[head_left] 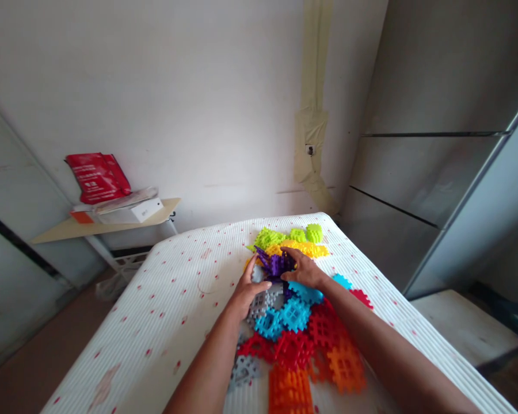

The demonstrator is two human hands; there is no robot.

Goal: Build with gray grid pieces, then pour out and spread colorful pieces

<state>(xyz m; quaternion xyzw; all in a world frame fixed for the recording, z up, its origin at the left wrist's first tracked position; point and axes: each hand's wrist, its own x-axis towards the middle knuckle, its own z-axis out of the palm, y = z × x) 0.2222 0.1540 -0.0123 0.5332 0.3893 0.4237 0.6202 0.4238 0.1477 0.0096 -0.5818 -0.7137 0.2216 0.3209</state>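
Note:
A pile of plastic waffle-grid tiles lies on a white bed (176, 299) with small red marks. Both my hands reach into the pile's middle. My left hand (248, 287) and my right hand (304, 269) close from either side on a purple cluster of tiles (276, 264). Around it lie grey tiles (265, 302), blue tiles (291, 313), red tiles (297, 342) and orange tiles (336, 365) nearer me. Yellow tiles (304, 248) and lime green tiles (285, 236) sit beyond the purple cluster, toward the bed's far edge.
A low shelf (107, 225) at the left wall carries a white box (132, 211) and a red bag (98, 175). A grey wardrobe (435, 172) stands at the right. Brown floor shows left of the bed.

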